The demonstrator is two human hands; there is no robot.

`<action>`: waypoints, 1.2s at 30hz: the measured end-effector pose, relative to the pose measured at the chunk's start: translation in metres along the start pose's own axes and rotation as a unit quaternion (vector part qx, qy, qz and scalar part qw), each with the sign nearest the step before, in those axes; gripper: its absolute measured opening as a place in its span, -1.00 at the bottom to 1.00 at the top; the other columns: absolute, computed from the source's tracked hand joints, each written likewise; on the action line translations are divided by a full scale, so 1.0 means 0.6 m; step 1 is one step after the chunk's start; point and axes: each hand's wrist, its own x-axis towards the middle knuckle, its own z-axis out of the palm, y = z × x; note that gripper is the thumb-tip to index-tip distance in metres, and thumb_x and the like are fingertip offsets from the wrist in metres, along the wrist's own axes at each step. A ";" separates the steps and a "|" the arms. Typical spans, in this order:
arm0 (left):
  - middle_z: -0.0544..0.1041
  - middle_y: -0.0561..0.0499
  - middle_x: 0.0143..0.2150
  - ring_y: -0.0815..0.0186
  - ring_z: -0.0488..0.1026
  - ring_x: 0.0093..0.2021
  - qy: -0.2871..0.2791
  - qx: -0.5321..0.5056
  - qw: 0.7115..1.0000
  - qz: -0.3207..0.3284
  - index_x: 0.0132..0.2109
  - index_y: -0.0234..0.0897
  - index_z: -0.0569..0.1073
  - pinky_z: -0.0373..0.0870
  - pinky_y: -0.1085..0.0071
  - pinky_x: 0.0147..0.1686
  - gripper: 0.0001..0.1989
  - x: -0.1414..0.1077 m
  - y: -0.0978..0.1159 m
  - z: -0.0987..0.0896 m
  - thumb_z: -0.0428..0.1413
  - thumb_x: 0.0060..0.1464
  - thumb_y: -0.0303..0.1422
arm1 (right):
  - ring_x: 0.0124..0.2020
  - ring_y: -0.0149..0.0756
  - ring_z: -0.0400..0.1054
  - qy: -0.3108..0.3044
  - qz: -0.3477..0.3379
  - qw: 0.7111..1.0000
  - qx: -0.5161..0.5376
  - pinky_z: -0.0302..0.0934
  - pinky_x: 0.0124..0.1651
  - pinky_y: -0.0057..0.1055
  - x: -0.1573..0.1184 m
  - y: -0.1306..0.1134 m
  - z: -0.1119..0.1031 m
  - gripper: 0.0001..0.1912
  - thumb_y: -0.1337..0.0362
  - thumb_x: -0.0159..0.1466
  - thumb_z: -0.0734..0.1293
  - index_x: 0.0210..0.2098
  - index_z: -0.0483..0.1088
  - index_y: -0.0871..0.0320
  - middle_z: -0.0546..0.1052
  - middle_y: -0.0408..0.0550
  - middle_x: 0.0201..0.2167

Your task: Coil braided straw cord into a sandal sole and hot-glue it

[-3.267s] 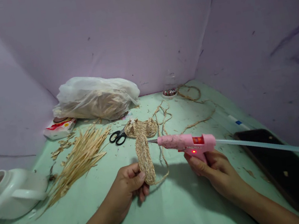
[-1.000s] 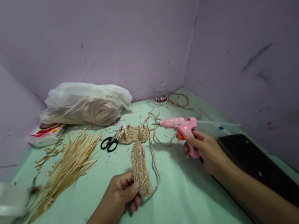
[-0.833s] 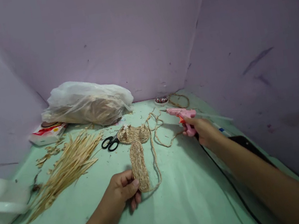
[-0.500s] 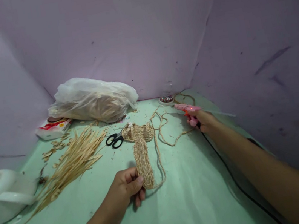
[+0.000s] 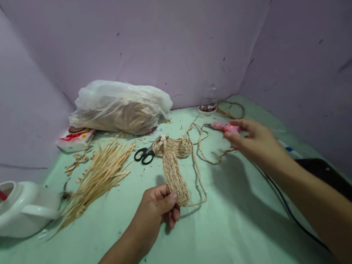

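My left hand (image 5: pixel 161 204) pinches the near end of a long oval piece of coiled braided straw cord (image 5: pixel 174 176) between thumb and fingers. Its far end meets another coiled piece (image 5: pixel 181 147) with a small white decoration at its left. From the held end a loose cord (image 5: pixel 198 173) loops along the right side. My right hand (image 5: pixel 256 136) has its fingers closed around a pink hot glue gun (image 5: pixel 220 126), whose nozzle points left and whose small red light is lit. Black-handled scissors (image 5: pixel 146 156) lie against the far coiled piece.
Dry straw strips (image 5: pixel 101 171) spread at the left, by a white teapot-like container (image 5: pixel 36 205) with a red stick. Behind are a stuffed plastic bag (image 5: pixel 121 107), a small box (image 5: pixel 76 140) and a dish of beads (image 5: pixel 207 108). A black cable (image 5: pixel 284 204) trails under my right arm.
The view has shifted left and slightly down. My right hand has changed its hold on the glue gun, now gripping from above and behind. My left hand keeps the same pinch.
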 end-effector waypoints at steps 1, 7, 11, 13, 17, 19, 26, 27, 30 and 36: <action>0.33 0.10 -0.67 0.51 0.22 -0.69 0.002 -0.004 1.000 0.002 -0.48 -0.35 0.35 0.14 0.61 -0.75 -0.62 0.000 0.000 0.000 0.24 -0.18 -0.11 | -0.28 -0.16 0.43 -0.025 -0.034 0.999 -0.026 0.31 -0.22 -0.21 -0.031 -0.015 0.005 -0.80 0.20 0.09 0.37 -0.28 0.47 0.09 0.54 -0.05 -0.39; 0.33 0.11 -0.66 0.52 0.22 -0.69 0.030 -0.022 0.999 0.016 -0.44 -0.36 0.37 0.15 0.62 -0.75 -0.70 0.001 0.001 0.003 0.22 -0.14 -0.19 | -0.12 -0.15 0.42 -0.275 -0.201 0.939 -0.055 0.01 0.17 0.09 -0.159 -0.044 0.045 -0.69 0.17 0.08 0.43 -0.20 0.40 0.10 0.55 -0.05 -0.26; 0.32 0.12 -0.69 0.53 0.18 -0.73 0.067 0.001 0.997 0.024 -0.48 -0.34 0.34 0.10 0.62 -0.78 -0.73 0.001 -0.001 0.006 0.18 -0.13 -0.21 | -0.49 -0.39 0.39 -0.238 -0.276 0.928 -0.078 0.01 0.16 0.04 -0.164 -0.032 0.056 -0.90 0.28 0.17 0.36 -0.32 0.38 0.14 0.48 -0.20 -0.54; 0.31 0.13 -0.71 0.54 0.15 -0.75 0.079 0.024 0.996 0.026 -0.51 -0.33 0.32 0.07 0.62 -0.80 -0.74 0.000 -0.003 0.007 0.15 -0.11 -0.22 | -0.52 -0.40 0.35 -0.211 -0.315 0.921 -0.091 0.08 0.10 -0.02 -0.161 -0.032 0.058 -0.95 0.30 0.20 0.32 -0.37 0.38 0.15 0.44 -0.21 -0.58; 0.30 0.13 -0.74 0.55 0.11 -0.79 0.082 0.057 0.995 0.015 -0.56 -0.31 0.28 0.03 0.61 -0.80 -0.74 -0.001 -0.001 0.009 0.11 -0.09 -0.25 | -0.52 -0.42 0.33 -0.202 -0.325 0.919 -0.091 0.12 0.05 -0.10 -0.162 -0.032 0.061 -0.93 0.32 0.23 0.29 -0.39 0.39 0.13 0.45 -0.21 -0.57; 0.30 0.13 -0.74 0.56 0.11 -0.80 0.079 0.063 0.995 0.008 -0.57 -0.31 0.28 0.02 0.61 -0.80 -0.75 -0.002 0.001 0.009 0.10 -0.08 -0.27 | -0.53 -0.43 0.33 -0.195 -0.314 0.926 -0.079 0.12 0.05 -0.13 -0.163 -0.031 0.062 -0.93 0.32 0.22 0.30 -0.40 0.39 0.12 0.45 -0.23 -0.57; 0.29 0.13 -0.75 0.55 0.11 -0.80 0.083 0.075 0.994 -0.002 -0.58 -0.30 0.27 0.01 0.59 -0.80 -0.75 -0.004 0.005 0.010 0.07 -0.04 -0.31 | -0.55 -0.44 0.32 -0.180 -0.329 0.925 -0.061 0.09 0.06 -0.11 -0.165 -0.032 0.063 -0.94 0.36 0.20 0.30 -0.40 0.38 0.10 0.45 -0.25 -0.59; 0.29 0.13 -0.75 0.55 0.11 -0.80 0.081 0.078 0.994 -0.004 -0.58 -0.30 0.27 0.01 0.59 -0.80 -0.75 -0.004 0.005 0.010 0.07 -0.04 -0.31 | -0.56 -0.44 0.31 -0.177 -0.327 0.926 -0.062 0.09 0.06 -0.11 -0.165 -0.032 0.063 -0.94 0.36 0.20 0.30 -0.41 0.38 0.10 0.45 -0.25 -0.59; 0.29 0.14 -0.75 0.55 0.11 -0.80 0.073 0.091 0.993 -0.008 -0.58 -0.31 0.27 0.00 0.60 -0.79 -0.76 -0.005 0.007 0.010 0.07 -0.05 -0.31 | -0.56 -0.44 0.31 -0.170 -0.321 0.930 -0.062 0.08 0.06 -0.10 -0.164 -0.030 0.064 -0.95 0.35 0.20 0.32 -0.41 0.38 0.10 0.45 -0.24 -0.59; 0.30 0.13 -0.74 0.55 0.12 -0.80 0.059 0.101 0.993 -0.013 -0.57 -0.31 0.28 -0.01 0.59 -0.80 -0.77 -0.006 0.009 0.009 0.08 -0.07 -0.30 | -0.52 -0.43 0.36 -0.148 -0.335 0.929 -0.058 0.09 0.04 -0.11 -0.156 -0.024 0.062 -0.95 0.36 0.18 0.36 -0.38 0.38 0.12 0.49 -0.22 -0.54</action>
